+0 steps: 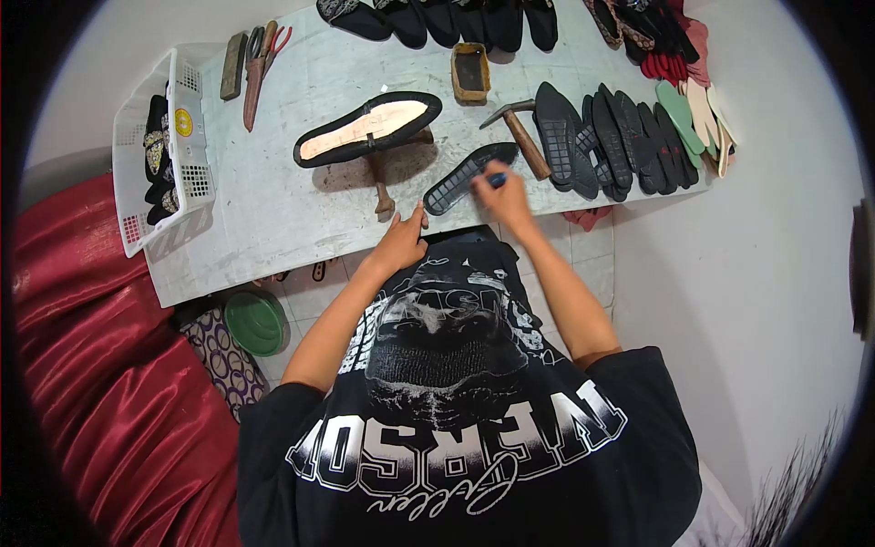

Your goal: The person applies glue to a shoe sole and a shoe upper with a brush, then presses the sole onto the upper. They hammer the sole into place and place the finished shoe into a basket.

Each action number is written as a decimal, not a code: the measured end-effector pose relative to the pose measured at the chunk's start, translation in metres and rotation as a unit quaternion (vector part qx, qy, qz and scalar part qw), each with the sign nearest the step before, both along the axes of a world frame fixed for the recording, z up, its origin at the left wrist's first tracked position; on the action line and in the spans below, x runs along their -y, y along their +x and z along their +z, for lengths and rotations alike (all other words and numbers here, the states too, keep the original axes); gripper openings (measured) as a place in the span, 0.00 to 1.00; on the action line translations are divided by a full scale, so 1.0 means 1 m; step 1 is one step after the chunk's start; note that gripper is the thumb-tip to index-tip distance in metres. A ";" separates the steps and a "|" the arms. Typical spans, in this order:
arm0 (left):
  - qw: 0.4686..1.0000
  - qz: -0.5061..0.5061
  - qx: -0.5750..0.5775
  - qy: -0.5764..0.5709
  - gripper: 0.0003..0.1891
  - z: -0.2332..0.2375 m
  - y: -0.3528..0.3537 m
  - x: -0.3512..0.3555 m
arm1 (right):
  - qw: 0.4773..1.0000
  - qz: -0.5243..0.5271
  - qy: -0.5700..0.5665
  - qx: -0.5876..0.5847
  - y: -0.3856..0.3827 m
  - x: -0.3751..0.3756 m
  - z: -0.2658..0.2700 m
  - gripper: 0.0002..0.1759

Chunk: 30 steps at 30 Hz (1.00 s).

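Observation:
A black shoe sole point(453, 187) with a grid-patterned middle lies slanted near the table's front edge. My left hand point(403, 239) rests at its heel end, fingers apart, the fingertips at or against the sole's edge. Over the sole's middle, my right hand point(503, 196) is closed around a small dark blue tool point(497, 180); its working end is hidden and the hand is slightly blurred. Just left, a black shoe point(372, 130) with a pale insole sits on a metal shoe last stand point(383, 196). A hammer point(527, 141) with a wooden handle lies to the right.
Several black soles point(561, 137) line the table's right side, beside green and cream insoles point(679, 118). A small rectangular tub point(470, 75) stands behind. Black shoe uppers point(442, 20) line the back. A white basket point(187, 137) and sheathed tools point(253, 87) are at left.

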State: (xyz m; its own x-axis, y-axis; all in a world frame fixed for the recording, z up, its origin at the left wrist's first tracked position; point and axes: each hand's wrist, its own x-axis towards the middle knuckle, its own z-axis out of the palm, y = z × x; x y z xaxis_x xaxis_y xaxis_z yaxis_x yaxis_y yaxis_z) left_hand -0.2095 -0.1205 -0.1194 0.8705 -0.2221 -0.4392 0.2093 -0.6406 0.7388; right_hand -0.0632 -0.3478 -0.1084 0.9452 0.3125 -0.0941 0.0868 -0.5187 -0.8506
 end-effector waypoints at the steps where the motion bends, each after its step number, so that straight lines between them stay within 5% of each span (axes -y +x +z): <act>1: 1.000 -0.002 -0.004 0.001 0.47 0.000 0.000 0.000 | 0.996 0.012 -0.029 0.078 0.019 0.014 0.003 0.11; 5: 1.000 -0.007 0.006 0.000 0.47 -0.004 0.000 0.001 | 0.984 -0.019 -0.056 0.165 0.048 0.026 0.006 0.07; 11: 0.999 -0.015 -0.028 0.011 0.45 0.001 0.005 -0.001 | 0.979 0.185 0.002 0.079 -0.048 -0.048 0.022 0.16; 15: 0.999 -0.017 -0.025 0.024 0.46 -0.004 0.003 -0.001 | 0.980 0.191 0.042 0.041 -0.048 -0.053 0.014 0.13; 19: 1.000 -0.005 -0.023 -0.006 0.46 -0.001 0.003 -0.003 | 0.990 0.020 0.040 0.133 0.023 -0.007 -0.011 0.09; 22: 1.000 0.003 -0.002 -0.015 0.46 -0.004 0.000 -0.002 | 0.984 0.016 -0.078 0.158 0.054 0.017 0.009 0.07; 26: 1.000 0.002 -0.023 -0.013 0.46 0.001 0.003 -0.002 | 0.979 0.114 -0.086 0.147 0.007 -0.021 0.010 0.09; 30: 1.000 -0.002 -0.018 0.012 0.46 -0.011 -0.001 0.000 | 0.978 0.160 0.047 0.123 -0.051 -0.074 0.009 0.07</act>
State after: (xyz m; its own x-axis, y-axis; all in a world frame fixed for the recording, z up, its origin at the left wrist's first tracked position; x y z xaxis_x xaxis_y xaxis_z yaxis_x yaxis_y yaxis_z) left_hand -0.2101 -0.1200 -0.1304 0.8532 -0.2157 -0.4749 0.2319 -0.6587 0.7158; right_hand -0.1146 -0.2738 -0.0991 0.7878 0.5927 0.1676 0.4402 -0.3515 -0.8262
